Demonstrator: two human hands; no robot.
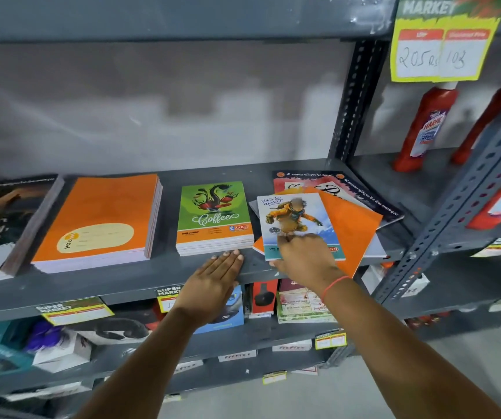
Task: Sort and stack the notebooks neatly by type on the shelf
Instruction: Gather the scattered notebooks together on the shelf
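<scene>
The right hand (303, 255) has its fingers pressed down on the near part of a snowboarder-cover notebook (296, 219), thumb at its near edge; whether it is gripped cannot be told. That notebook tops a loose, fanned pile (358, 216) of orange and dark notebooks at the right of the grey metal shelf (122, 279). The left hand (213, 282) lies flat, fingers together, on the shelf's near edge, fingertips touching the green "Coffee" notebook stack (214, 219). Further left sit an orange notebook stack (98, 222) and a dark-cover stack (1, 225).
</scene>
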